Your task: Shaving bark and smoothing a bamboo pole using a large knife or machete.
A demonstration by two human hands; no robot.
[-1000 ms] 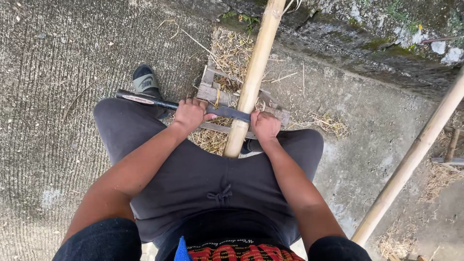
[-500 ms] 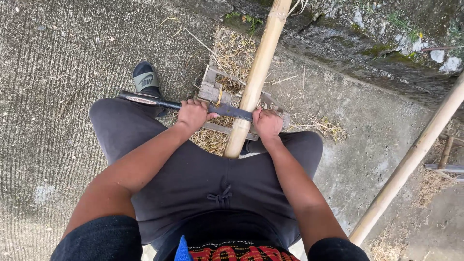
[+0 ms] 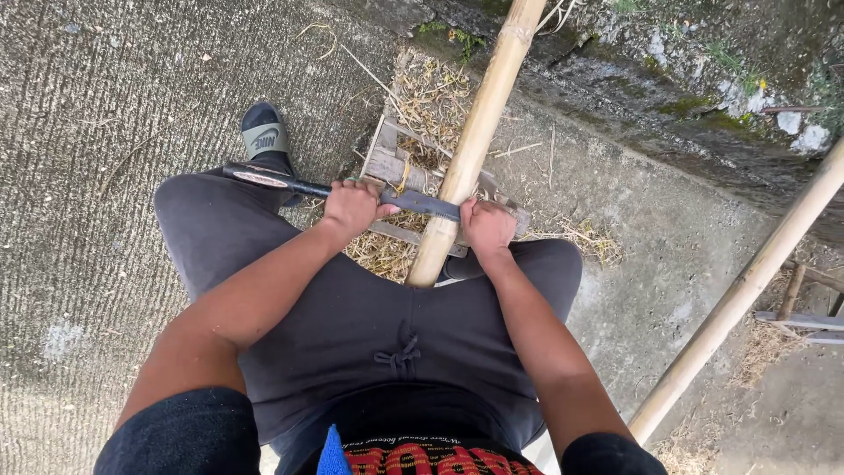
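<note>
**Two hands grip a long blade laid across a bamboo pole**

The blade (image 3: 420, 203) sits at centre frame, crosswise on the bamboo pole (image 3: 475, 141). Its long axis runs almost level, dipping slightly to the right; one end sticks out far to the left, ending near the sandal (image 3: 264, 136) in the upper left. The left hand (image 3: 352, 209) is closed in a fist around the blade just left of the pole. The right hand (image 3: 488, 226) is closed around the other end, just right of the pole, touching it. So the blade lies between and inside both fists, with the bare middle part crossing the pole.

The pole's long axis runs from the upper middle of the frame, down and slightly left, its near end resting between the knees against the dark trousers (image 3: 369, 325). Beneath it a small wooden frame (image 3: 391, 167) lies on the concrete ground (image 3: 105, 105), with dry shavings (image 3: 431, 92) piled around it. A second bamboo pole (image 3: 747, 286) slants along the right side, well apart from the hands. A mossy wall (image 3: 668, 79) crosses the upper right.
</note>
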